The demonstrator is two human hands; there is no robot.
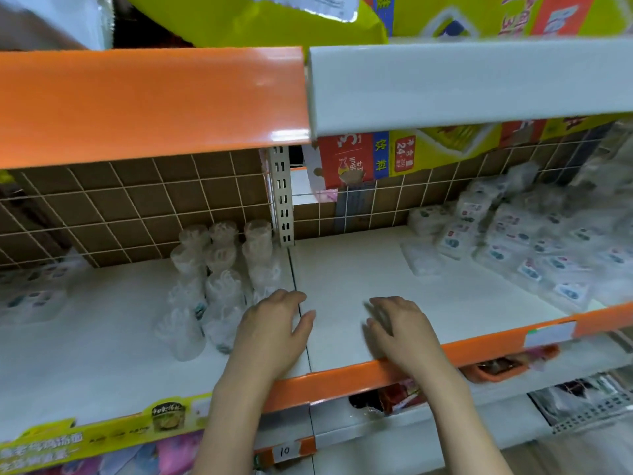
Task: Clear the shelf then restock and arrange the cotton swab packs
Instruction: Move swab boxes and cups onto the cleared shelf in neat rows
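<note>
Cotton swab packs are sitting in two separate groups on the white metal shelf (342, 275) with its orange front strip, and the stretch of shelf between them is lying bare. The larger group, flat clear plastic packs with small printed labels (534, 241), is lying in a loose, overlapping heap at the right end, reaching from the brown tiled back panel (137, 197) down to the front edge; one pack (423, 258) is lying apart from the heap, just to its left. The smaller group, round clear plastic tubs of swabs (219, 265), is standing in rough rows left of the perforated upright post (282, 200), some tubs leaning. A few more flat packs (30, 296) are showing blurred at the far left. Judgement: clearing of the middle section is looking done, while restocking and arranging are looking largely undone, since the right heap is not squared into rows. The left hand (274, 330) is reaching over the shelf seam, fingers relaxed and lightly bent, holding nothing, its fingertips just beside the nearest tubs. The right hand (400, 327) is hovering over the bare section, fingers spread and loosely curved, also gripping nothing. Whether either palm is touching the shelf cannot be told.
</note>
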